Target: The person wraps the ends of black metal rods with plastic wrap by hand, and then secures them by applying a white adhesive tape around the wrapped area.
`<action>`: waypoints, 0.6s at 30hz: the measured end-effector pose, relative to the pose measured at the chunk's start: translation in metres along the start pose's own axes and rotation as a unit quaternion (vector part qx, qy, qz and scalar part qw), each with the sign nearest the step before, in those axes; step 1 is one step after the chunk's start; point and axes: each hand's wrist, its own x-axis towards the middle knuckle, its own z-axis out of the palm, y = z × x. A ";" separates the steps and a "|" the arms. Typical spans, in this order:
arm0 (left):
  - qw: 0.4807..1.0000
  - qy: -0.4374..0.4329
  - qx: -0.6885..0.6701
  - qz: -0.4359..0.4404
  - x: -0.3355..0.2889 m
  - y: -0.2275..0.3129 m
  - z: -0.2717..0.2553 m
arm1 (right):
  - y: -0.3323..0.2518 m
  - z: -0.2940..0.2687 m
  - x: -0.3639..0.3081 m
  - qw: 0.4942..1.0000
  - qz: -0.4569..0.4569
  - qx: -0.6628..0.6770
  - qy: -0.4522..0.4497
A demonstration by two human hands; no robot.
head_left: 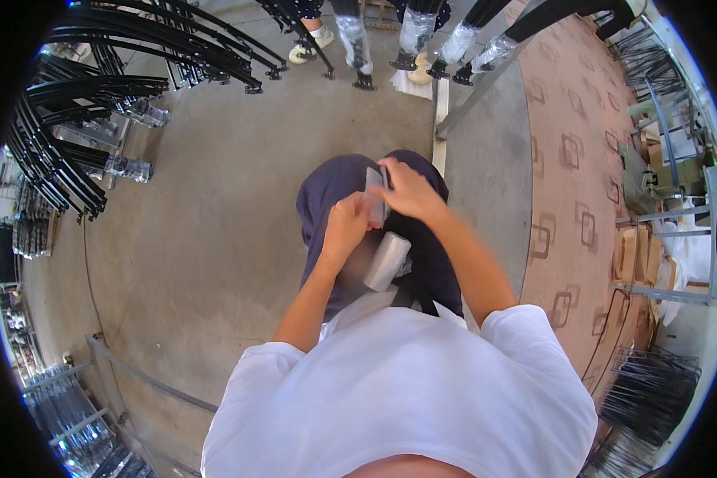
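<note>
Over my lap, both hands work at a pale, see-through plastic strip (375, 196) with a darker edge along its right side. My left hand (348, 226) is closed in a fist at the strip's lower left edge. The fingers of my right hand (410, 191) bend round its upper right side, slightly smeared by motion. Just below the hands, a roll of clear plastic film (387, 261) rests between my thighs, tilted, apart from both hands.
Black metal tubes (159, 44) hang in rows at the upper left; several more with plastic-wrapped ends (417, 36) hang ahead. Another person's shoes (312, 45) show beyond them. A metal rail (155, 376) stands at lower left, and shelves with cartons (637, 251) at right.
</note>
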 end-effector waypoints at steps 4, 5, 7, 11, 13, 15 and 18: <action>0.997 0.057 -0.043 0.004 -0.002 0.005 0.002 | -0.012 0.000 -0.025 0.992 0.007 0.119 0.044; 0.996 0.070 -0.058 -0.002 -0.007 0.006 0.003 | -0.011 0.002 -0.029 0.987 -0.005 0.142 0.079; 0.997 0.069 -0.044 -0.009 -0.010 0.007 0.001 | 0.002 0.012 -0.037 0.980 0.017 0.195 0.039; 0.995 0.098 -0.032 -0.017 -0.024 0.016 -0.004 | 0.006 0.025 -0.056 0.980 -0.023 0.187 0.056; 0.992 0.127 -0.024 0.014 -0.034 0.016 -0.012 | 0.000 0.024 -0.066 0.981 -0.014 0.192 0.032; 0.987 0.155 -0.007 0.037 -0.047 0.032 -0.020 | -0.010 0.019 -0.074 0.984 -0.020 0.178 0.016; 0.972 0.201 -0.014 0.118 -0.055 0.036 -0.036 | -0.006 0.020 -0.076 0.981 0.014 0.194 0.008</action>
